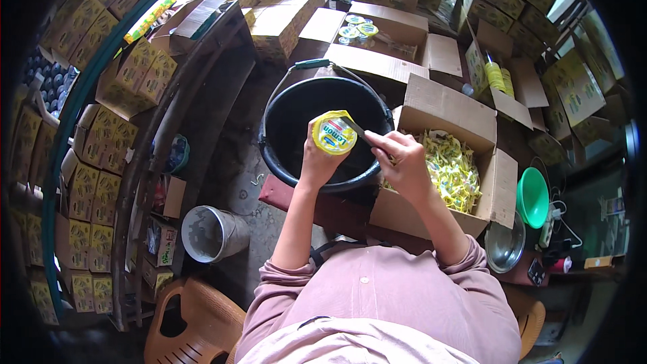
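Note:
My left hand (319, 167) is closed around a round container with a yellow-rimmed, printed lid (335, 133), its top turned toward me. In my right hand (406, 162) is a knife (353, 126), and the dark blade lies against the right edge of the lid. Both hands are over the near side of a large black bucket (283, 103) with a wire handle. Right of the bucket, an open cardboard box (450, 109) holds a heap of crumpled yellow-and-white wrapper pieces (450, 174), partly hidden by my right forearm.
Farther back, another open carton (397, 20) contains several yellow-lidded containers (358, 29). A grey bucket (214, 234) stands at left on the floor by an orange plastic chair (195, 317). At right are a green bowl (533, 197) and a metal basin (505, 246). Stacked printed cartons (94, 182) line the left shelves.

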Demonstrator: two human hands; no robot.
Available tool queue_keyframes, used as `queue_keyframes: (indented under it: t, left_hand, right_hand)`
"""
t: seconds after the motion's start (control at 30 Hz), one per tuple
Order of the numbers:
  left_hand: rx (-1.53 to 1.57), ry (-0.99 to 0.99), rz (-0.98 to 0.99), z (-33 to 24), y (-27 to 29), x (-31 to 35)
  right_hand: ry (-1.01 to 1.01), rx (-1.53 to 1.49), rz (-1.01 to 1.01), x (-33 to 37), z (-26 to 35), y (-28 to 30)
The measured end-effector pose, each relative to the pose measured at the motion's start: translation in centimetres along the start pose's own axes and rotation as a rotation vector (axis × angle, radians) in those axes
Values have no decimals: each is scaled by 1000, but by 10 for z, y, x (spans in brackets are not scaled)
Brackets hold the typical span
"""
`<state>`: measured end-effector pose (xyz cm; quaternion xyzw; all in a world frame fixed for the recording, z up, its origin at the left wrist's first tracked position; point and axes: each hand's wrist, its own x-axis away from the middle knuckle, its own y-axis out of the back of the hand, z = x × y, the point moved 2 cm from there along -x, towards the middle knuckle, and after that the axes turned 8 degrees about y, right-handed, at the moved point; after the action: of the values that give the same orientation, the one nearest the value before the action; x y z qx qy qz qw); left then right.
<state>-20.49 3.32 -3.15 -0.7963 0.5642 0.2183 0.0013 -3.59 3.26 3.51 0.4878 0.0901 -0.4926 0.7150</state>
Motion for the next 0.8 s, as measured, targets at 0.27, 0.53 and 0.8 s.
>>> queue_keyframes:
  t: [0.27, 0.53, 0.8]
  left_hand:
    - [14, 0, -57, -8, 3, 0]
    - [-27, 45, -51, -9, 3, -1]
    - [-73, 45, -50, -7, 2, -2]
  right_hand:
    - [153, 61, 90, -18, 4, -20]
    - [174, 39, 86, -18, -4, -23]
    - [153, 27, 94, -18, -5, -24]
